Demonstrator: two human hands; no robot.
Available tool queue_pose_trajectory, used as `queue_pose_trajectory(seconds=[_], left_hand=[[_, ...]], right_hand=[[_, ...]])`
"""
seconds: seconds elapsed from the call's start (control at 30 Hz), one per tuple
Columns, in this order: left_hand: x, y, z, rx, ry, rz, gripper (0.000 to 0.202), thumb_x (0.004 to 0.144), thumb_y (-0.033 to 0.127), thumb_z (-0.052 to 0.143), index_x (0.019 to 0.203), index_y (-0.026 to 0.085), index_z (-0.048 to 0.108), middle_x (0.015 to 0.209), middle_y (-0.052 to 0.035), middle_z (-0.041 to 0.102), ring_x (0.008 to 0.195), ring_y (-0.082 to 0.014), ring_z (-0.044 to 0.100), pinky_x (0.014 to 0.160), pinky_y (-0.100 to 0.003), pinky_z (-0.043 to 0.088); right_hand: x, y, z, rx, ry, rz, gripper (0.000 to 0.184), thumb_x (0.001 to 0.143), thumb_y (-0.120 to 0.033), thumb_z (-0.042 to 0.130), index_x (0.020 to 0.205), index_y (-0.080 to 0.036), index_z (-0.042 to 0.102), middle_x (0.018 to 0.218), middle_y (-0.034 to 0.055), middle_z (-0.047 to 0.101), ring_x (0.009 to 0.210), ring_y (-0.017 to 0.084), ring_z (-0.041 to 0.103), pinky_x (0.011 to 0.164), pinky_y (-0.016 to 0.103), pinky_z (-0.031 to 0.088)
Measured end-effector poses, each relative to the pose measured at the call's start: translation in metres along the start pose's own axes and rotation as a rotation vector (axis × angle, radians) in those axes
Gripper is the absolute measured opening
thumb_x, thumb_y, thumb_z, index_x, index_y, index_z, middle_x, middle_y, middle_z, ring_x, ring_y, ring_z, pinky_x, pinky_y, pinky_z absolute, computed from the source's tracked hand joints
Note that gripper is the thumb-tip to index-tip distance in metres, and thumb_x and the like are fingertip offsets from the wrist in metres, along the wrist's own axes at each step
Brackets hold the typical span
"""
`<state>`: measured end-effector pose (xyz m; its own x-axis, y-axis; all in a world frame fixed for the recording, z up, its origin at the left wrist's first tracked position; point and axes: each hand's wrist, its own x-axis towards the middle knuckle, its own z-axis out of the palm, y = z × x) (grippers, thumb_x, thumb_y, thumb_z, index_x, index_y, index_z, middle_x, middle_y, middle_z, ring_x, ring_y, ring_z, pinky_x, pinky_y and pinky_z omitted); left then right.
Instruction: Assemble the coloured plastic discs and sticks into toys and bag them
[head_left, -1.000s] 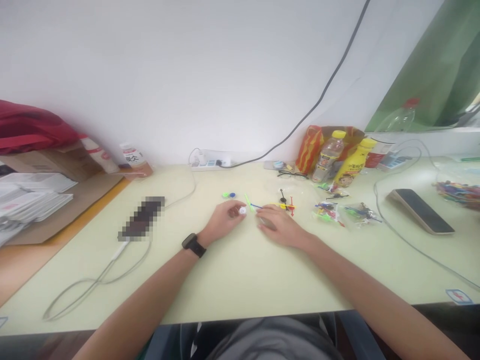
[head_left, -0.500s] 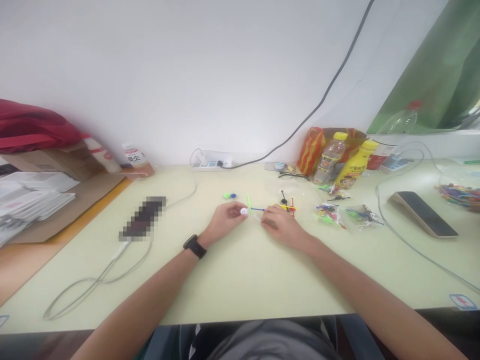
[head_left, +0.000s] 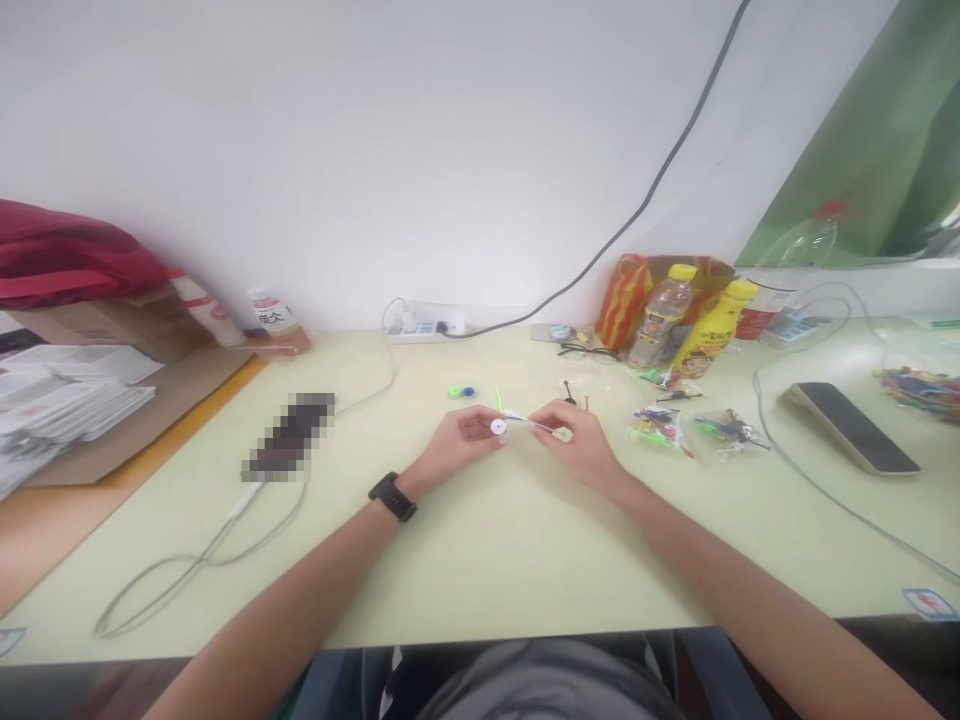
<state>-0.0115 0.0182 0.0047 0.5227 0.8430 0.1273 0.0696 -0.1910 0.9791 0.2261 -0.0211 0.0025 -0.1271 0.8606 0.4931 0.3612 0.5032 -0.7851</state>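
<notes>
My left hand (head_left: 463, 440), with a black watch on its wrist, pinches a small white disc (head_left: 499, 427) with a hole in its middle. Close by on the right, my right hand (head_left: 579, 445) has its fingers closed round a thin white stick (head_left: 517, 416), whose tip points toward the disc. Whether stick and disc touch I cannot tell. Just behind the fingertips lies a bright green stick (head_left: 499, 398). A green disc (head_left: 454, 392) and a blue disc (head_left: 469, 392) lie beyond my left hand. Black and red pieces show partly behind my right hand.
Bagged coloured parts (head_left: 654, 428) lie to the right, near a yellow bottle (head_left: 709, 335) and a clear bottle (head_left: 660, 320). A dark-screened device (head_left: 855, 428) stands farther right. At left are a blurred phone (head_left: 289, 437), its cable, and stacked white papers (head_left: 82, 400).
My right hand has picked up the white stick from the table and turned it toward the disc. My left hand has shifted slightly right with the white disc.
</notes>
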Motion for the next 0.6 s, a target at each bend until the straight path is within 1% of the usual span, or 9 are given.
queue_pose_trajectory(seconds=[0.1, 0.17, 0.23, 0.33, 0.4, 0.5, 0.6], left_hand=[[-0.002, 0.002, 0.004, -0.008, -0.027, -0.009, 0.040, 0.082, 0.041, 0.085, 0.112, 0.018, 0.072, 0.109, -0.0105, 0.075, 0.102, -0.0250, 0.073, 0.095, -0.039, 0.059], [-0.003, 0.003, 0.006, -0.002, -0.042, -0.018, 0.039, 0.083, 0.042, 0.084, 0.112, 0.018, 0.073, 0.110, -0.0110, 0.076, 0.103, -0.0256, 0.073, 0.096, -0.040, 0.059], [-0.003, 0.004, 0.007, 0.003, -0.053, -0.027, 0.040, 0.084, 0.043, 0.083, 0.114, 0.018, 0.073, 0.112, -0.0116, 0.076, 0.104, -0.0265, 0.073, 0.097, -0.042, 0.059], [-0.003, 0.006, 0.008, -0.010, -0.071, -0.025, 0.040, 0.084, 0.043, 0.084, 0.114, 0.018, 0.074, 0.115, -0.0123, 0.076, 0.108, -0.0283, 0.073, 0.098, -0.043, 0.058], [-0.003, 0.006, 0.009, -0.015, -0.080, -0.013, 0.039, 0.085, 0.043, 0.083, 0.113, 0.019, 0.074, 0.117, -0.0122, 0.076, 0.109, -0.0287, 0.073, 0.098, -0.043, 0.058], [-0.003, 0.007, 0.010, -0.002, -0.082, 0.007, 0.037, 0.086, 0.043, 0.082, 0.112, 0.019, 0.075, 0.118, -0.0120, 0.076, 0.109, -0.0285, 0.073, 0.099, -0.043, 0.058], [-0.004, 0.008, 0.013, 0.008, -0.080, 0.028, 0.035, 0.088, 0.044, 0.080, 0.111, 0.018, 0.075, 0.118, -0.0122, 0.076, 0.110, -0.0286, 0.073, 0.099, -0.043, 0.058]], right_hand=[[-0.001, -0.003, -0.001, 0.017, 0.012, -0.010, 0.022, 0.097, -0.041, 0.065, 0.098, -0.022, 0.076, 0.088, 0.0065, 0.070, 0.081, 0.022, 0.067, 0.074, 0.036, 0.055], [-0.002, -0.004, -0.001, 0.036, -0.004, -0.016, 0.023, 0.099, -0.040, 0.063, 0.101, -0.023, 0.077, 0.091, 0.0073, 0.071, 0.085, 0.022, 0.068, 0.077, 0.037, 0.056], [-0.003, -0.005, 0.001, 0.086, -0.034, -0.010, 0.024, 0.100, -0.040, 0.061, 0.104, -0.023, 0.077, 0.095, 0.0076, 0.072, 0.090, 0.022, 0.069, 0.081, 0.037, 0.057], [-0.005, -0.006, 0.008, 0.201, -0.075, 0.034, 0.023, 0.098, -0.041, 0.064, 0.108, -0.023, 0.076, 0.102, 0.0074, 0.073, 0.096, 0.022, 0.071, 0.087, 0.038, 0.059], [-0.007, -0.006, 0.013, 0.259, -0.076, 0.075, 0.022, 0.097, -0.041, 0.067, 0.108, -0.023, 0.075, 0.107, 0.0074, 0.074, 0.100, 0.023, 0.072, 0.090, 0.039, 0.059], [-0.009, -0.005, 0.019, 0.275, -0.063, 0.108, 0.022, 0.094, -0.040, 0.070, 0.107, -0.023, 0.074, 0.112, 0.0077, 0.075, 0.103, 0.024, 0.073, 0.092, 0.039, 0.060], [-0.011, -0.006, 0.020, 0.253, -0.070, 0.117, 0.020, 0.093, -0.040, 0.070, 0.102, -0.022, 0.074, 0.107, 0.0073, 0.076, 0.102, 0.024, 0.073, 0.092, 0.039, 0.060]])
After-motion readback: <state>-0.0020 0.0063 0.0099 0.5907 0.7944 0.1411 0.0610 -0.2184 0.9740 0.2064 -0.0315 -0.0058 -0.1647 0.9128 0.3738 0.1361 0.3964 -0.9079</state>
